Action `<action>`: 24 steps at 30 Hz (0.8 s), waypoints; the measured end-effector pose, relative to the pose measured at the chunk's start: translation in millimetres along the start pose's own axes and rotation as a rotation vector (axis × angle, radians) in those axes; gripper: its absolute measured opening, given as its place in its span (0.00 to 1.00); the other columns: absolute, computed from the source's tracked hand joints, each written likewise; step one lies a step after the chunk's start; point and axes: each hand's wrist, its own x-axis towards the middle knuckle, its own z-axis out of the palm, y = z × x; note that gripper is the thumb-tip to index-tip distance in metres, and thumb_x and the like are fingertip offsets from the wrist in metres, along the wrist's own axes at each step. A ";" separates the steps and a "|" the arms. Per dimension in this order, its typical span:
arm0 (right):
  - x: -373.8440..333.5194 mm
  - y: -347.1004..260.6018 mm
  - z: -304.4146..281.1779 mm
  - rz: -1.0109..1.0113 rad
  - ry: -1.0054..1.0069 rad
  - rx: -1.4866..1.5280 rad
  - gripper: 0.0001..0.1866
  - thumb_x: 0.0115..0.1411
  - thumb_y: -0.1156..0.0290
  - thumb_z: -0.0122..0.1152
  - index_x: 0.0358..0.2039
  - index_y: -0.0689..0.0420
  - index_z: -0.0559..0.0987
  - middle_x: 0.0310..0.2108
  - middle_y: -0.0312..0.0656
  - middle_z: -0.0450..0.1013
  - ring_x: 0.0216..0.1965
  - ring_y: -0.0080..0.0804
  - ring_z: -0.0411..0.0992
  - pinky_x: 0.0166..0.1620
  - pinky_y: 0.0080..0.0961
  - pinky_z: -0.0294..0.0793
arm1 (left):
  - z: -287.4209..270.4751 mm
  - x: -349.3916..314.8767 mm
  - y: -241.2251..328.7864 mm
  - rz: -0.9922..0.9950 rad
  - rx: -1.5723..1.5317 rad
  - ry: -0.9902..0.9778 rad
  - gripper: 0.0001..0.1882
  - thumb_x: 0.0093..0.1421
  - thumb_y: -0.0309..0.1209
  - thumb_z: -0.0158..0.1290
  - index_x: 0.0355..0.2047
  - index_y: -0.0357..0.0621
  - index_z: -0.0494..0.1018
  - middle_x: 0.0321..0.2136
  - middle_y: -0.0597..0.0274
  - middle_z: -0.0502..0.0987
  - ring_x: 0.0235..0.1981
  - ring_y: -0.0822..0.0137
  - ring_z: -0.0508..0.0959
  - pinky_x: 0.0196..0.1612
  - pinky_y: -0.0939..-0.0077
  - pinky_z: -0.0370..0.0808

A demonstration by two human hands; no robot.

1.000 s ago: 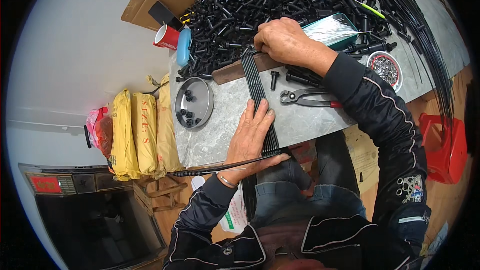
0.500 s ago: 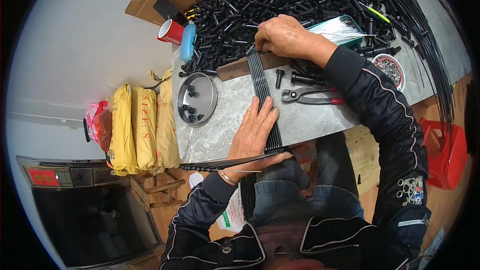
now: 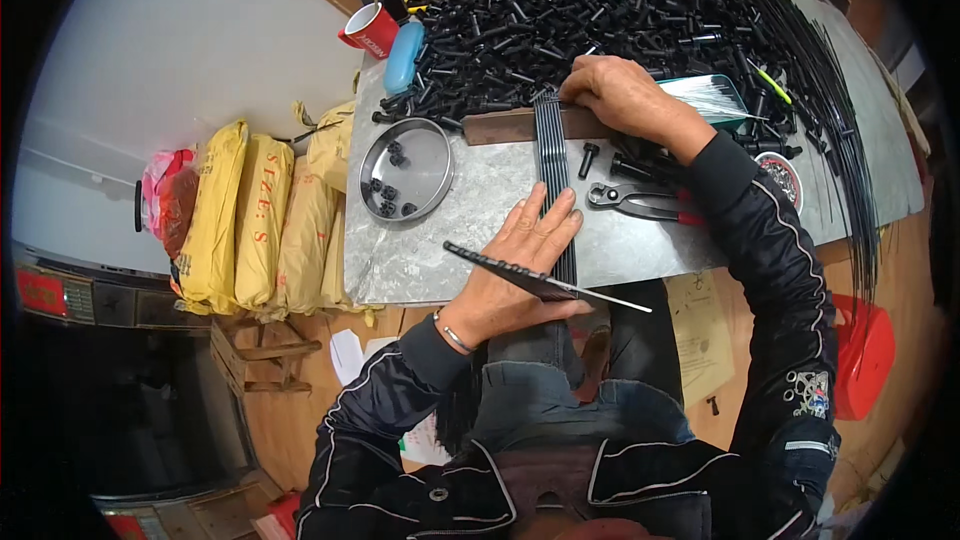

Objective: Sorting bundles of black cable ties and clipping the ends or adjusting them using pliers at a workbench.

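Note:
My left hand [image 3: 515,255] lies over a row of thin black rods [image 3: 551,150], side by side near the table's front edge. Its fingers stretch flat across them and its thumb sits below, holding the row. By that hand a dark strip with a bumpy edge [image 3: 495,265] sticks out, with a thin pale tip toward the right. My right hand [image 3: 625,100] is closed at the rods' far ends, thumb and finger pinched together. What they pinch is hidden. Under the far ends lies a brown bar [image 3: 500,128].
A heap of black plastic parts [image 3: 560,5] covers the back. Nearby are a round metal tray [image 3: 437,175], pincers [image 3: 640,202], a black bolt-like piece [image 3: 588,160], a teal tray of white strands [image 3: 705,95], a red cup [image 3: 375,32] and a blue case [image 3: 403,58].
The view has shifted, so the table sits further up and right. The bumpy strip by my left hand has swung, its pale tip now reaching right. Both hands stay at the rods.

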 end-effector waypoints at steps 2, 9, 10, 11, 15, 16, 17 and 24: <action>1.2 -1.8 -3.4 0.003 0.002 -0.054 0.09 0.51 0.76 0.59 0.34 0.58 0.82 0.35 0.46 0.77 0.38 0.44 0.75 0.43 0.37 0.74 | 1.5 -0.8 -4.0 0.038 0.001 0.015 0.50 0.39 0.48 0.69 0.59 0.37 0.60 0.62 0.42 0.59 0.63 0.36 0.56 0.64 0.50 0.57; 10.4 -9.0 -3.2 0.090 -0.007 0.168 0.09 0.51 0.77 0.59 0.34 0.59 0.81 0.32 0.47 0.78 0.35 0.46 0.77 0.41 0.35 0.75 | 3.0 -3.6 -5.7 0.046 -0.007 0.044 0.50 0.40 0.49 0.69 0.58 0.38 0.61 0.62 0.43 0.58 0.64 0.38 0.56 0.64 0.51 0.57; 12.5 -4.9 -1.4 0.124 -0.026 0.240 0.09 0.51 0.76 0.60 0.34 0.59 0.81 0.31 0.47 0.78 0.35 0.45 0.77 0.40 0.35 0.75 | 2.8 -3.9 -5.2 0.045 -0.009 0.051 0.50 0.40 0.49 0.69 0.58 0.38 0.61 0.62 0.43 0.58 0.64 0.38 0.56 0.64 0.51 0.57; 14.4 -4.5 -1.6 0.161 -0.045 0.310 0.08 0.52 0.75 0.60 0.34 0.59 0.81 0.31 0.46 0.78 0.34 0.44 0.77 0.39 0.34 0.75 | 2.9 -3.6 -5.6 0.038 -0.010 0.037 0.49 0.40 0.49 0.69 0.58 0.38 0.61 0.62 0.43 0.58 0.64 0.38 0.55 0.64 0.51 0.57; 13.8 -11.4 4.2 0.050 0.090 0.059 0.09 0.54 0.67 0.61 0.35 0.56 0.81 0.30 0.42 0.79 0.34 0.41 0.77 0.39 0.35 0.74 | 3.2 -4.6 -7.7 0.042 -0.012 0.042 0.49 0.40 0.49 0.69 0.58 0.38 0.61 0.63 0.44 0.57 0.64 0.38 0.54 0.64 0.51 0.57; 12.1 -11.2 1.9 0.049 0.088 0.055 0.09 0.54 0.67 0.61 0.35 0.56 0.81 0.30 0.42 0.79 0.34 0.41 0.77 0.39 0.35 0.74 | 3.5 -5.0 -7.1 0.042 -0.015 0.046 0.49 0.40 0.49 0.69 0.58 0.38 0.61 0.63 0.44 0.57 0.64 0.38 0.54 0.64 0.51 0.57; 9.5 -8.8 -1.3 0.006 0.128 -0.074 0.09 0.53 0.67 0.61 0.34 0.55 0.81 0.30 0.41 0.78 0.35 0.41 0.76 0.39 0.37 0.73 | 4.3 -5.5 -7.1 0.039 -0.022 0.054 0.50 0.40 0.49 0.69 0.58 0.38 0.61 0.63 0.45 0.57 0.64 0.39 0.54 0.64 0.51 0.57; -3.1 -3.7 -12.2 -0.018 -0.046 -0.383 0.05 0.51 0.70 0.59 0.28 0.53 0.81 0.28 0.37 0.76 0.37 0.35 0.72 0.42 0.34 0.65 | 2.9 -7.9 -8.0 0.037 -0.032 0.059 0.50 0.40 0.49 0.69 0.59 0.39 0.60 0.63 0.46 0.57 0.65 0.40 0.54 0.64 0.52 0.57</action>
